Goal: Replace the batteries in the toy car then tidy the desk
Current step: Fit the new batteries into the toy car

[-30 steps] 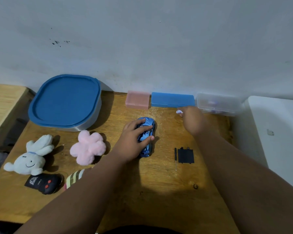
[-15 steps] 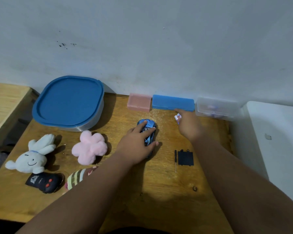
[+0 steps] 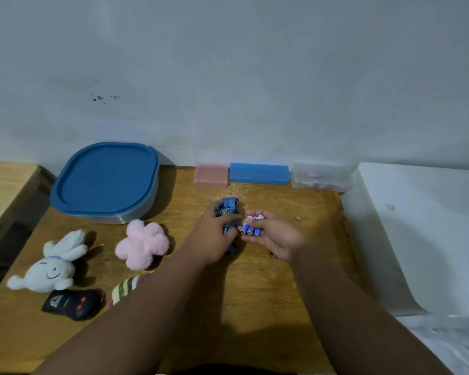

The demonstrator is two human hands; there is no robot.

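The blue toy car [image 3: 229, 208] lies mid-desk with my left hand [image 3: 214, 236] gripping it from above; only its far end shows. My right hand [image 3: 275, 235] is palm up just right of the car and holds three blue-and-white batteries [image 3: 251, 226] in its fingers. A thin screwdriver [image 3: 273, 262] peeks out below my right wrist. The black battery cover is hidden under my right hand.
Along the wall stand a pink box [image 3: 211, 175], a blue box [image 3: 259, 173] and a clear box [image 3: 321, 176]. A large blue-lidded container [image 3: 106, 180] sits back left. A white bunny plush [image 3: 50, 263], pink plush [image 3: 142, 243], striped plush [image 3: 125, 289] and black remote [image 3: 71, 304] lie left.
My right hand drew back from the blue box by the wall to beside the car and turned palm up, now showing three batteries. My left hand stayed on the car, which has tipped.
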